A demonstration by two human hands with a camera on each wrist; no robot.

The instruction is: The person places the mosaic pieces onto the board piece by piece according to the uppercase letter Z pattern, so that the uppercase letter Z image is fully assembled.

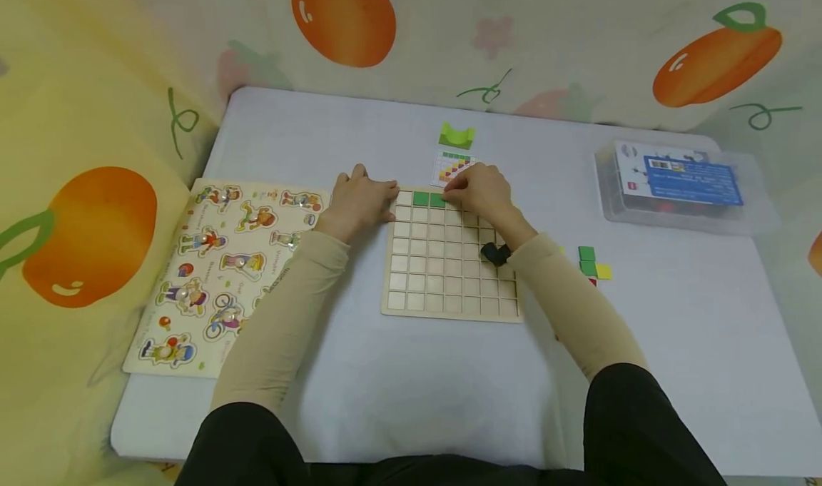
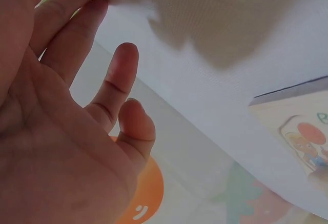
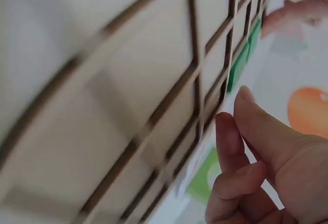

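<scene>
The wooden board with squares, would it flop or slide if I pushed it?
The board is probably stiff, since it looks like flat wood. It would likely slide rather than roll, being square and lying flat on the table. The green tiles, set in its squares, might move along.

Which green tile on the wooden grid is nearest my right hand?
The right green tile in the wooden grid's top row: it lies beside your right hand, while the other green tile sits one cell left.
</scene>
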